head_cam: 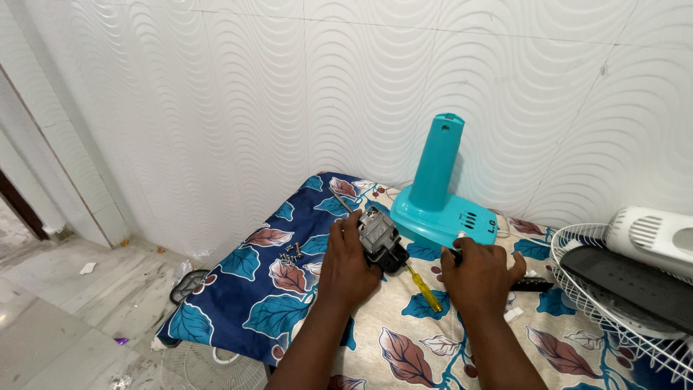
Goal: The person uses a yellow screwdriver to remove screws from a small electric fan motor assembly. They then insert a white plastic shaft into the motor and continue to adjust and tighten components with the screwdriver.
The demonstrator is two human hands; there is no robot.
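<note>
- I judge the fan motor to be dense and heavy for its size: a rigid metal block on a black housing, with hard edges and a thin shaft sticking up to the rear-left.
- I would take it by the solid body, not by the shaft or any wires.
- It sits on the leaf-patterned cloth over the desk, just in front of the teal fan base.
- My left hand wraps its left side; the fingers curl over the top edge, pressing on the metal.
- My right hand lies just right of the motor, fingers bent over something dark; I cannot tell what.
- A yellow-handled screwdriver lies between the hands; loose screws sit to the left.
</note>
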